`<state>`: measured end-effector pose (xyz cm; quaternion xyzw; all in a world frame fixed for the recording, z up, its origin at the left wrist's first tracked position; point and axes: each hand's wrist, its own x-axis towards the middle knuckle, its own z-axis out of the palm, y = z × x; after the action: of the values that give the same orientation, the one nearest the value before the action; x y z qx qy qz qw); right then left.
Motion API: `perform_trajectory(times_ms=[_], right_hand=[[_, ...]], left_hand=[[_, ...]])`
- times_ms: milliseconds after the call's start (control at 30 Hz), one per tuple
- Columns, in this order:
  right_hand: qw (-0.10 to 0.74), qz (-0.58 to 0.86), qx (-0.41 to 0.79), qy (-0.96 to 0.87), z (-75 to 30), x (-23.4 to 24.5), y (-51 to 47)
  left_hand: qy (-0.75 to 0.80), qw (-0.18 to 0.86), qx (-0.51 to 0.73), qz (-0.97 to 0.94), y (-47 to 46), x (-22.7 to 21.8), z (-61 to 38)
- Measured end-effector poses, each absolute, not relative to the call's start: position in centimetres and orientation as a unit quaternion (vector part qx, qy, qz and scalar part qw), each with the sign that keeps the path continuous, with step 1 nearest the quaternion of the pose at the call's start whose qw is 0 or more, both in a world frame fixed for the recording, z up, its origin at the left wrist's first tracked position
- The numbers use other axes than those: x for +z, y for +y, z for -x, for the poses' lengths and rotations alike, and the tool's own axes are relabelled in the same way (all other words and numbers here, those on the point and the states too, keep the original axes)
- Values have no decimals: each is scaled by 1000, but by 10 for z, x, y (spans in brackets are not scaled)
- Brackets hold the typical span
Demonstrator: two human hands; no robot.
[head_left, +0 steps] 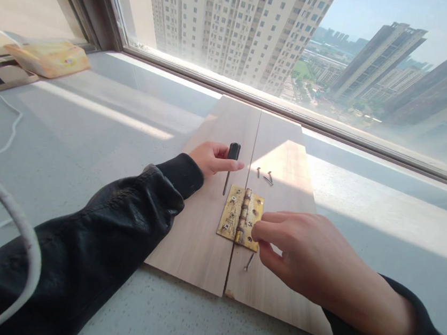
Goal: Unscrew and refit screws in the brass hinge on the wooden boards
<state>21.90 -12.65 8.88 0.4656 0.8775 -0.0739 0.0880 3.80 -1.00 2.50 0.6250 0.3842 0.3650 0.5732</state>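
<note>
A brass hinge (240,216) lies across the seam of two wooden boards (199,240) on a windowsill. My left hand (210,158) grips a black-handled screwdriver (231,160), held upright with its tip at the hinge's upper left corner. My right hand (302,254) rests by the hinge's right leaf, its fingers pinched together at the leaf's edge; what they hold is hidden. One loose screw (249,262) lies just below the hinge, under my right hand's fingers. A few more screws (266,177) lie on the right board above the hinge.
The grey sill (90,136) runs along a large window (303,37). A yellow packet (50,57) lies at the far left. White cables (19,225) curve over the sill at the left, close to my left sleeve.
</note>
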Motion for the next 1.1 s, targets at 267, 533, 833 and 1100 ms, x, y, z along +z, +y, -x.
perform_trajectory(times_ms=[267,533,833,1100], right_hand=[[91,-520,-114,842,-223,93,-130],[129,-447,-226,856,-208,104,-145],[356,-294,-260,848,-155,55,-196],[172,-332,-241,896,-170,78,-178]], left_hand=[[376,575,370,-625,-9,23,-38],[378,567,364,-635,-8,23,-37],[383,574,361,-627,-9,23,-37],[380,577,360,-627,-9,22,-37]])
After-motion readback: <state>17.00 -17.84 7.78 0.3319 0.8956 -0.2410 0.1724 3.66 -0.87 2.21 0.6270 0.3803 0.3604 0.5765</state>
